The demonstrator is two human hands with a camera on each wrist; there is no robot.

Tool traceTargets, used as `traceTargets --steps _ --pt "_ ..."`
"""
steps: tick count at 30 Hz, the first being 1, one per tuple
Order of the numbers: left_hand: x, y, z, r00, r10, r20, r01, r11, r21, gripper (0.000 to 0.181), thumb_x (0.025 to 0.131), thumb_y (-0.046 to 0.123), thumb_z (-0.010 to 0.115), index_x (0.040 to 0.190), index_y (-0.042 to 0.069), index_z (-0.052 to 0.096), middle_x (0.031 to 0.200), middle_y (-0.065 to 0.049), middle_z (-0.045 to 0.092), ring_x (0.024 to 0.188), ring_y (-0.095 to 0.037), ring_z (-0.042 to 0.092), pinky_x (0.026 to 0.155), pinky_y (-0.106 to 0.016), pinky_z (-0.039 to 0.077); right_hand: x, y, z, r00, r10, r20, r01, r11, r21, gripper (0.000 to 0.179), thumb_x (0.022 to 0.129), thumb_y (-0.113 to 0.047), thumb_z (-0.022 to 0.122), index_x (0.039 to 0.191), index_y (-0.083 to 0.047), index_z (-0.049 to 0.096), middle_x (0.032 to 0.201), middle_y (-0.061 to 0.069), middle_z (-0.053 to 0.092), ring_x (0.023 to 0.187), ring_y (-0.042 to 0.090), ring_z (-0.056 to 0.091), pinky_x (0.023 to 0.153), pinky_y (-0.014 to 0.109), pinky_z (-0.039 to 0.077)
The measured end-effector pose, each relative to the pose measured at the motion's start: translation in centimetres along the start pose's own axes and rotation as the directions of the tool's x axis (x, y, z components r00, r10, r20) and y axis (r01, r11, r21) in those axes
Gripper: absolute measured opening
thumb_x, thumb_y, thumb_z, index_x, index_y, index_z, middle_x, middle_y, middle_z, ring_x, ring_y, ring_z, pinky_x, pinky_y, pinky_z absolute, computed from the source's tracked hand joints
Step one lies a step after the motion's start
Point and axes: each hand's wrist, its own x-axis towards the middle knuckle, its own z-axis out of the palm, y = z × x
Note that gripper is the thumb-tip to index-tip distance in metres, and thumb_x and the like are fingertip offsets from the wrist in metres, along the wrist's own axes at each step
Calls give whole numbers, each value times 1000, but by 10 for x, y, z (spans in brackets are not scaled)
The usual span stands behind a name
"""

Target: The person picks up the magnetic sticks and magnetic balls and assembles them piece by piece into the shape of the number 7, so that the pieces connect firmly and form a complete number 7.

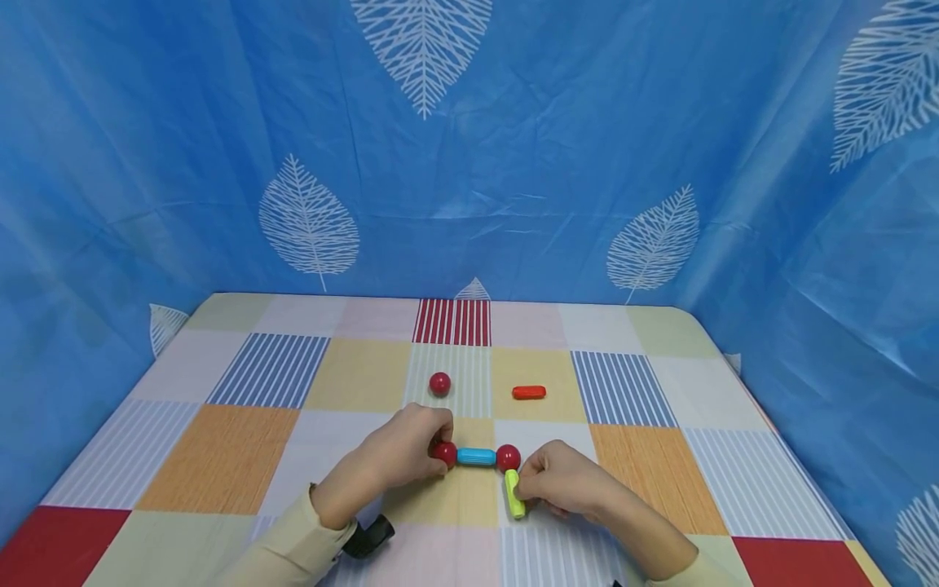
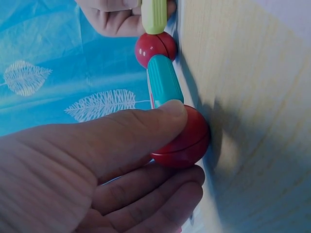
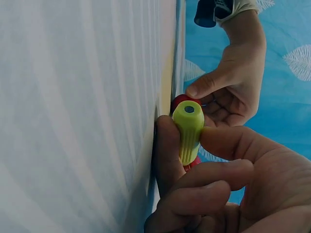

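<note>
In the lower middle of the head view, a red ball is pinched between the thumb and fingers of the left hand, by which it is partly hidden. To its right, a blue stick is joined end-on to that ball and, at its other end, to a second red ball, so that a short level row is formed. A lime-green stick is gripped between the thumb and forefinger of the right hand, just right of the lower centre; its upper end is set against the underside of the second ball, and its lower end is pointed toward the bottom of the frame. In the right wrist view, a small dark disc can be seen in the near end of the lime-green stick. The two hands are held apart, with the row between them. Above the row, near the centre of the frame, a loose red ball is seen, and to its right a short red stick is laid nearly level. The bench is covered by a patchwork of checks and stripes. A black device is worn at the left wrist, and the background is filled by a blue curtain printed with white leaves.
</note>
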Motion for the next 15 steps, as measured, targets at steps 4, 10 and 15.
traceTargets --steps 4,10,15 --pt "0 0 0 1000 3 -2 -3 1000 3 33 70 11 87 78 13 55 69 4 54 63 -8 46 56 -24 42 1 1 0 1000 -15 26 14 999 49 23 80 -8 70 61 1 59 60 8 64 36 6 32 36 19 24" --pt "0 1 0 1000 -2 -1 2 1000 4 33 71 11 87 78 13 55 69 5 54 63 -8 46 56 -24 42 2 1 3 999 -8 54 2 995 102 21 83 -14 72 72 3 69 67 14 69 36 4 39 36 17 31" --pt "0 1 0 1000 -1 -1 1 1000 1 33 71 11 87 78 13 55 69 5 54 63 -8 46 56 -24 42 3 2 4 999 -10 53 3 993 122 19 84 -14 72 74 2 70 67 13 69 37 3 43 37 17 34"
